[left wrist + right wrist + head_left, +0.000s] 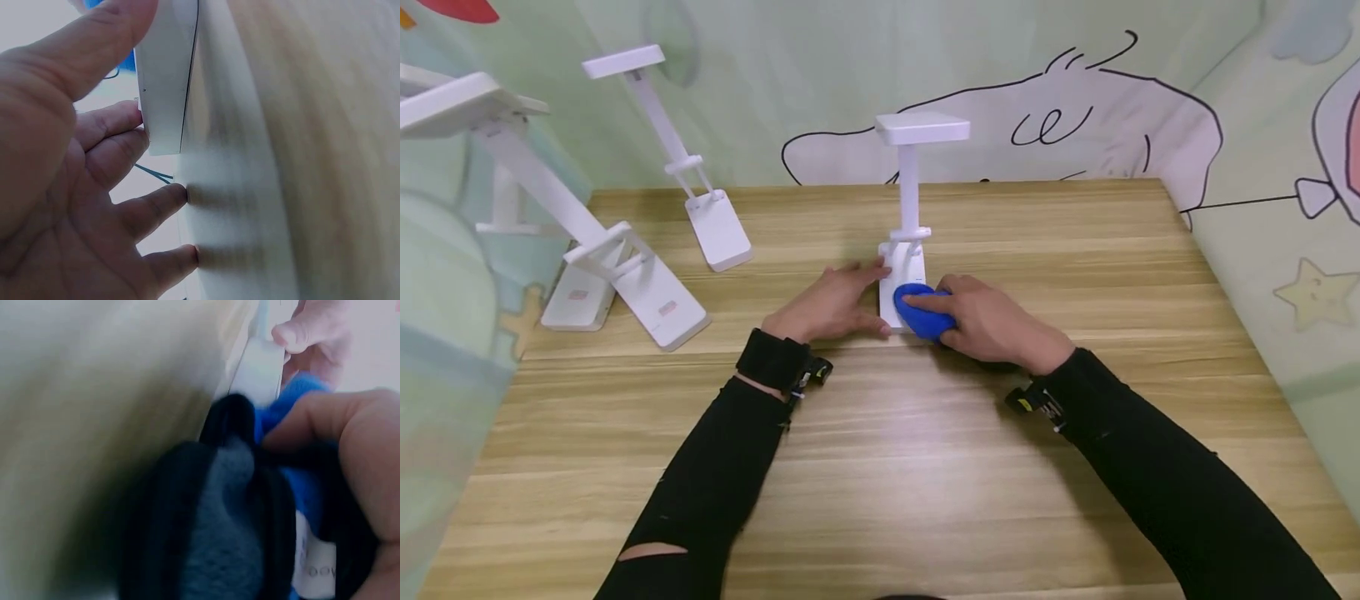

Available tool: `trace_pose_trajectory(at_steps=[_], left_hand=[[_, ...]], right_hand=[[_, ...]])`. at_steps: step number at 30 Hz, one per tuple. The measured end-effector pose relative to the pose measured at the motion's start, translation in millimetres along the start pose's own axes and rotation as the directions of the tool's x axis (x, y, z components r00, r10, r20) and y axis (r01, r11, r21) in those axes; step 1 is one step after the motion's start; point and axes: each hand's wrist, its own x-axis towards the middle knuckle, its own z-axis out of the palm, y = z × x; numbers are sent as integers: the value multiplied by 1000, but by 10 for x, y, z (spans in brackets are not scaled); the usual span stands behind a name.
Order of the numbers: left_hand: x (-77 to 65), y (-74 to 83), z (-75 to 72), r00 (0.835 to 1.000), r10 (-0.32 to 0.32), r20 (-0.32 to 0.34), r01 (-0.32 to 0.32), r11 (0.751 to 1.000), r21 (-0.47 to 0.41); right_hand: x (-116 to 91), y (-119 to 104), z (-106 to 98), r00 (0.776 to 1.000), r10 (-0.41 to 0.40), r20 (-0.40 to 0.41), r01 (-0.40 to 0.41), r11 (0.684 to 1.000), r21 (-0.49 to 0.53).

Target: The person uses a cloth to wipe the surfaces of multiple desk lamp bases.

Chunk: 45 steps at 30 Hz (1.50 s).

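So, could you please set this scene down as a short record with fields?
Surface: wood-grain table
Centre: white lamp, its base on the table
Left hand: touches the left edge of that base
Right hand: holds a blue cloth against the top of the base
Left side: back-left lamp, front-left lamp, and a partly hidden lamp behind it
Backdrop: cartoon-printed sheet

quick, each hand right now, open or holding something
Left hand: open, touching the white lamp base.
Right hand: closed, holding the blue cloth.
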Motion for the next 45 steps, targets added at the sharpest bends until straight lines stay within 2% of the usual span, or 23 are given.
trace_pose_trajectory(at_steps=[2,4,6,8,12,14,16,18,20,22,24,26,28,31,33,35,38,42,45], left_hand=[[5,3,2,1000,3,-2,-3,1000,1],[11,9,3,1000,5,1,-5,1000,2],[15,13,4,1000,5,3,-5,1000,6],[17,16,3,1000,5,7,-5,1000,8],[19,9,3,1000,4,8,-4,1000,14],[14,4,3,1000,6,4,-6,1000,15],[6,-2,6,1000,10,-1,-9,1000,14],[-3,-5,9,1000,9,-6,-9,1000,10],[-15,-6,14,1000,6,-8,-6,1000,7],[-23,-3,16,1000,3,-6,-3,1000,9],[-25,1,19,1000,3,-2,-3,1000,9],[-21,4,22,1000,7,1,-7,1000,11],[-15,6,20,1000,8,2,-8,1000,14],[-11,3,17,1000,5,3,-5,1000,22],[-8,2,19,1000,2,4,-2,1000,25],[-5,1,19,1000,-1,3,1,1000,22],[-1,12,18,1000,-5,0,5,1000,16],[-5,27,19,1000,-14,2,14,1000,13],[-1,25,19,1000,-19,6,19,1000,13]], right_hand=[[-90,25,-13,998,-47,37,44,996,79],[-145,77,-45,995,-69,69,55,982,179],[-151,145,-88,996,-51,76,31,969,244],[-107,190,-141,999,6,52,-20,963,270],[87,180,-124,990,138,-40,-130,978,161],[157,128,-72,989,138,-58,-132,987,92],[162,89,-31,995,86,-49,-83,995,55],[114,89,-27,1000,24,0,-24,992,126],[49,140,-68,998,-7,70,-10,971,240],[18,232,-131,991,23,134,-69,934,351],[46,329,-190,983,115,147,-164,908,385],[137,401,-232,966,233,113,-258,904,342],[281,428,-244,938,342,65,-345,890,298],[502,381,-237,908,415,60,-418,887,196],[595,323,-226,901,428,72,-434,889,143],[622,272,-216,903,421,83,-427,899,93],[546,221,-197,919,384,89,-391,917,74],[327,134,-131,948,302,99,-311,946,94],[150,29,-60,962,260,85,-267,960,84]])
